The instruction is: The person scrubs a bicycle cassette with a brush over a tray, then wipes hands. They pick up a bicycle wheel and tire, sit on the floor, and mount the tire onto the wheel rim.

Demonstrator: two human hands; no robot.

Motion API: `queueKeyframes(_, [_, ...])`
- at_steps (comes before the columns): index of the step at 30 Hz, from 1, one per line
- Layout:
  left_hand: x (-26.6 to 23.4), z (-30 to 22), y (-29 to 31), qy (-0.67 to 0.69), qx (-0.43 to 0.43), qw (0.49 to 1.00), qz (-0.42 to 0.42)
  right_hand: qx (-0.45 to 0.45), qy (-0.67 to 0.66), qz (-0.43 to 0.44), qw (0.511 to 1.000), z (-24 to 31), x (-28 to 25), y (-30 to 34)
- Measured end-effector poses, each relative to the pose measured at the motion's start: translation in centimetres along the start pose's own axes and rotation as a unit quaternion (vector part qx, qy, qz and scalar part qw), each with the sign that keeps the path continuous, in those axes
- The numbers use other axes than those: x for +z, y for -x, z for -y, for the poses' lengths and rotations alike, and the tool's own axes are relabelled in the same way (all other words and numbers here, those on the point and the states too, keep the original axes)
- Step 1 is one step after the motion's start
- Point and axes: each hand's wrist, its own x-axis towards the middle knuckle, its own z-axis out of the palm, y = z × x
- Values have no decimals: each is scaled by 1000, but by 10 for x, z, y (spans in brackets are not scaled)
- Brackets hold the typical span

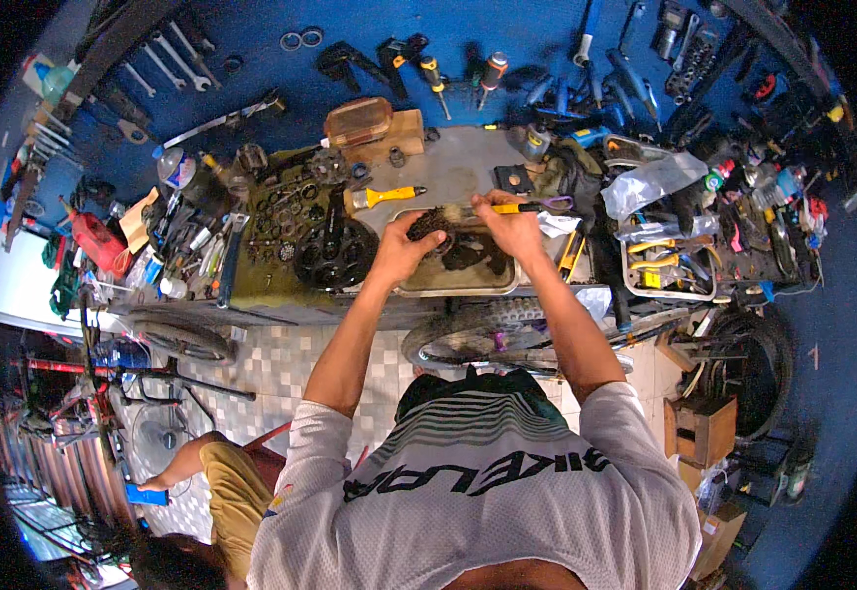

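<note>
My left hand (401, 252) is closed around a dark, toothed bicycle cassette (428, 224) and holds it tilted over a shallow tray (456, 291). In my right hand (509, 228) is a brush (517, 207) with a yellow and black handle. Its pale bristles point left and reach close to the cassette; whether they touch it I cannot tell. Murky liquid and a dark patch lie in the tray below both hands. Just behind my left hand, a second yellow-handled paintbrush (389, 197) rests on the bench.
Left of the tray, a chainring with crank (335, 254) and several small rings lie on a greenish mat (266, 285). A tray of yellow-handled tools (666, 287) stands to the right. Bicycle wheels (487, 334) lean below the bench. A seated person (227, 492) is behind left, holding a blue phone.
</note>
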Motion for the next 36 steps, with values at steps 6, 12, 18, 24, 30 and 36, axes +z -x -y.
queueKeyframes(6, [-5,18,-3,-32,-32,998,33,-118,-102,-20,988,36,24,17])
queueKeyframes(12, [-4,8,-1,-25,-22,999,-11,-10,-24,-15,1000,1,5,3])
queueKeyframes(18, [-4,-6,2,-36,-51,998,21,-63,-113,18,992,32,8,21])
queueKeyframes(24, [-5,3,5,-47,-12,999,16,-33,-103,53,993,34,11,21])
queueKeyframes(30, [-2,16,0,-36,14,999,-8,39,27,46,998,4,-8,11])
queueKeyframes(36, [-11,16,0,-6,-48,999,21,-34,-51,-7,998,12,17,23])
